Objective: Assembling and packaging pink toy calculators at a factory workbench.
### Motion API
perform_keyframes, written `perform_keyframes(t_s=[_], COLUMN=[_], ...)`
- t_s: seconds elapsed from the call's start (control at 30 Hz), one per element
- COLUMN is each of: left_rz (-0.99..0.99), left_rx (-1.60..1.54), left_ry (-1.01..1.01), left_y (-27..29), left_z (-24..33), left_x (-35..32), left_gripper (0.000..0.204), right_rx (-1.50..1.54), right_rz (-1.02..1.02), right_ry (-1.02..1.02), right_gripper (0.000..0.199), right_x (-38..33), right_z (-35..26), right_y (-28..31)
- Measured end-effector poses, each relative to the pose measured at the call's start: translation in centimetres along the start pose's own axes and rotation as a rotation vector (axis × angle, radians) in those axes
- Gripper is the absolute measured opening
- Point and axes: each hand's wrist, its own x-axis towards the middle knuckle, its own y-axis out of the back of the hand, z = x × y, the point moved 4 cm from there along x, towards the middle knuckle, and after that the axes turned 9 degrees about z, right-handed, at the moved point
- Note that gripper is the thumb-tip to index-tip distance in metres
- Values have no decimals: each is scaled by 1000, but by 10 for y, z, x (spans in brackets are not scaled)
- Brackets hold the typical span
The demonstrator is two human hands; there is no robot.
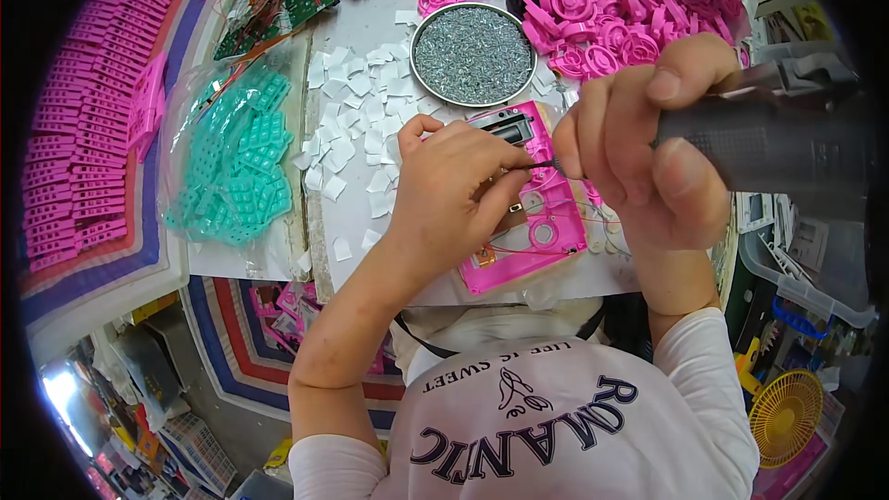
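My right hand [639, 143] is wrapped round a dark grey electric screwdriver [778, 143], held nearly level with its thin bit pointing left. The bit's end meets the fingertips of my left hand [449, 190], whose thumb and index finger are pinched together. Whatever lies between them is too small or hidden to tell. Below both hands a pink plastic housing [565, 227] lies on the table, with thin wires and small parts inside it. A dark rectangular part [507, 127] sits at its far end. My left hand covers part of the housing's left side.
A round metal tray [472, 56] full of small screws stands beyond the housing. White square pieces [356, 97] are scattered to its left. Pink round parts [593, 5] are heaped at the far right. A bag of turquoise keypads [231, 162], circuit boards [306, 0] and stacked pink pieces [88, 111] lie left.
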Motion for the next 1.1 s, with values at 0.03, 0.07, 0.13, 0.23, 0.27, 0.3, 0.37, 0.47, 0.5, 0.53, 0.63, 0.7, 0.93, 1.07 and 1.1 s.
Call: perform_keyframes(t_s=[0.03,0.07,0.13,0.23,0.27,0.3,0.37,0.47,0.5,0.53,0.63,0.7,0.93,1.07,1.1], left_rz=[-6,-12,8,95,130,136,119,93,90,93,104,115,-29,-119,-118], left_rx=[4,8,92,316,378,416,468,478,471,474,478,476,328,240,227], left_ry=[-6,-12,-67,-142,-119,-110,-108,-105,-98,-96,-98,-112,-71,-83,-121], left_y=[0,0,1,0,0,-1,-10,-14,-14,-14,-15,-17,-20,-8,2], left_z=[-1,-2,-2,5,10,7,-9,-17,-16,-16,-18,-20,-28,-21,-9], left_x=[-1,-1,-3,-4,1,1,-3,-6,-7,-7,-9,-10,1,10,11], left_gripper=[7,8,12,22,25,28,31,31,30,30,29,27,33,34,34], right_rx=[-4,-12,-19,-13,-3,7,49,40,15,78,-167,-198,-246,-211,-258], right_rz=[2,3,16,23,17,12,19,76,93,129,148,128,-12,28,98], right_ry=[-2,-5,-9,6,25,43,87,55,66,38,-53,-23,-102,-239,-216], right_gripper=[35,34,33,32,31,31,29,25,23,21,18,18,23,38,40], right_x=[-1,-1,-1,1,3,5,11,19,19,19,19,17,23,53,60], right_z=[0,1,2,5,9,13,30,53,59,66,67,73,77,64,56], right_y=[-1,-2,-2,1,4,8,21,36,36,34,25,26,28,57,76])
